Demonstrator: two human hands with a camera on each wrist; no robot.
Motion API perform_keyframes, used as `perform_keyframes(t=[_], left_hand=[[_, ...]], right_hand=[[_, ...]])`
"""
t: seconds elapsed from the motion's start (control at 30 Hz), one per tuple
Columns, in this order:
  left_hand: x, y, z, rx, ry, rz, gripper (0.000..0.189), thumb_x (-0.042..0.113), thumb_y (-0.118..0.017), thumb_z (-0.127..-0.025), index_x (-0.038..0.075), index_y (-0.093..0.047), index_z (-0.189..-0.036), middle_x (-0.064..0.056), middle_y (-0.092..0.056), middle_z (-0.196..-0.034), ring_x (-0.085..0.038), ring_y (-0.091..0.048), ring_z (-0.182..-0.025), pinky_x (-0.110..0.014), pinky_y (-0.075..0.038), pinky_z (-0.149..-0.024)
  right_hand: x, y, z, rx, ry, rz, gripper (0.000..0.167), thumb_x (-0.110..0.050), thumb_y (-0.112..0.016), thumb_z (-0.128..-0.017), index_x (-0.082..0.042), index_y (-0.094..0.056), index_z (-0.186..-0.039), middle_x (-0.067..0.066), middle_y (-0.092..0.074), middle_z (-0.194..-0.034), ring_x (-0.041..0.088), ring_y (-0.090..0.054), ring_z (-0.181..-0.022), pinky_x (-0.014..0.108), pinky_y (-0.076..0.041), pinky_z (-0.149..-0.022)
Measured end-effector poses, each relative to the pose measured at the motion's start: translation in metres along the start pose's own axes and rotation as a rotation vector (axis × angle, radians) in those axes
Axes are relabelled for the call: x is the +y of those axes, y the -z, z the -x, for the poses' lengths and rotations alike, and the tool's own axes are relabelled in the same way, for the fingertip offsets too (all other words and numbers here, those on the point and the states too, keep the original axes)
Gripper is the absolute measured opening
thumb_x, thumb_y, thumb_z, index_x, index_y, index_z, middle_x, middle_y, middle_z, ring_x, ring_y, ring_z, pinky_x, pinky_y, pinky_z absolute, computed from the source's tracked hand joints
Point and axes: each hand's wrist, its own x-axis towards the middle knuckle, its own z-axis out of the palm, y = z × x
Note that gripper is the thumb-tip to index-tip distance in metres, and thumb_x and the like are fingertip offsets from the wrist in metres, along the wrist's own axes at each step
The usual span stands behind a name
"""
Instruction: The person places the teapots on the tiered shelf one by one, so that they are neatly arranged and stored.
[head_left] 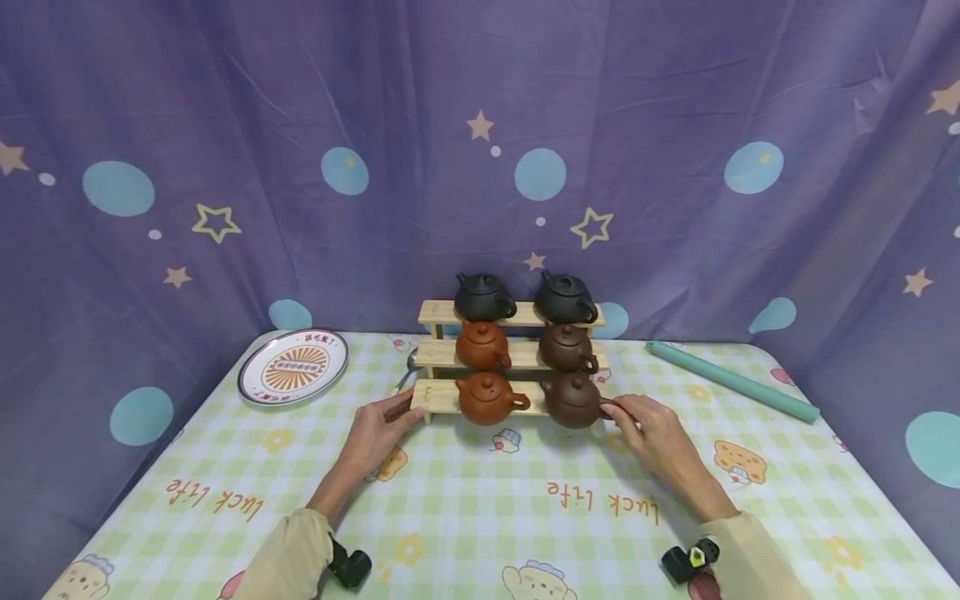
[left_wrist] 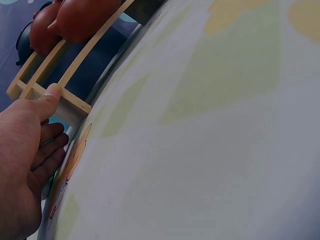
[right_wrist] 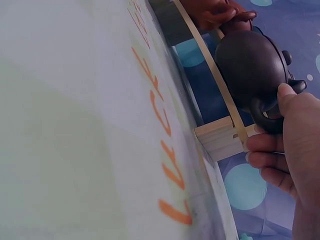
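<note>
A three-tier wooden rack (head_left: 442, 396) stands on the table with two teapots on each tier. On the front tier sit an orange-brown teapot (head_left: 486, 400) and a dark brown teapot (head_left: 573, 402). My left hand (head_left: 378, 429) grips the rack's left end, its thumb on the wood in the left wrist view. At the right end, my right hand (head_left: 652, 429) pinches the dark brown teapot's handle, with fingertips beside the shelf end in the right wrist view. Behind are another orange-brown teapot (head_left: 482, 345), another dark brown one (head_left: 566, 347) and two black teapots (head_left: 483, 297).
A white patterned plate (head_left: 295, 367) lies at the table's back left. Behind the rack's left side is a partly hidden metal spoon (head_left: 408, 367). A green roll (head_left: 731, 381) lies at the back right. A purple curtain (head_left: 420, 125) hangs behind the checked tablecloth (head_left: 450, 500).
</note>
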Motion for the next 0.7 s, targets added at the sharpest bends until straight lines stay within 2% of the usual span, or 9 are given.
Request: perform_keyframes(t=[0.4,0.7], left_hand=[[0.0016,0.0004,-0.0002,-0.004,-0.002,-0.006,0.057,0.036,-0.076,-0.097,0.007,-0.062,-0.143,-0.015,-0.07,-0.127,-0.027,-0.07,-0.113,-0.043,-0.056,-0.097],[0.0008,0.0003,0.0001,0.001,-0.003,-0.011,0.057,0.038,-0.076,-0.096,0.006,-0.063,-0.143,-0.014,-0.071,-0.126,-0.027,-0.071,-0.112,-0.044,-0.056,-0.097]], right_hand=[[-0.0006,0.0021,0.0025,-0.095,-0.121,-0.052,0.009,-0.009,-0.071,-0.1,-0.017,-0.074,-0.099,-0.008,-0.071,-0.088,0.007,-0.066,-0.077,0.035,-0.059,-0.066],[-0.0016,0.0029,0.0034,-0.141,-0.181,-0.1,0.008,-0.014,-0.066,-0.104,-0.015,-0.072,-0.109,-0.006,-0.074,-0.095,0.007,-0.069,-0.078,0.035,-0.06,-0.069]])
